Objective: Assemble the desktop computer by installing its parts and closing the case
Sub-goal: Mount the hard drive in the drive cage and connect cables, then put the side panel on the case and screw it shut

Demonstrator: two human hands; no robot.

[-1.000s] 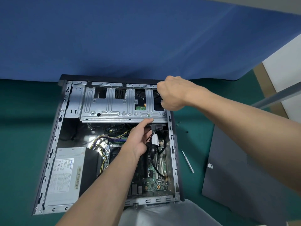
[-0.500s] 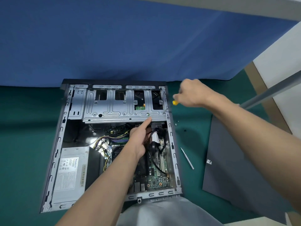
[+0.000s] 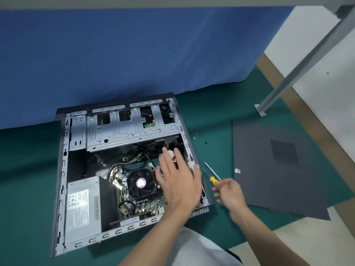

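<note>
While my left hand (image 3: 178, 181), fingers spread, masks part of the open case (image 3: 62, 179), my right hand (image 3: 229, 192) grips a yellow-handled screwdriver (image 3: 213, 179) just right of it, blade blurred.

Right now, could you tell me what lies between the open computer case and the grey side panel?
In the head view: the right hand gripping a yellow-handled screwdriver, and small loose screws on the green mat.
</note>
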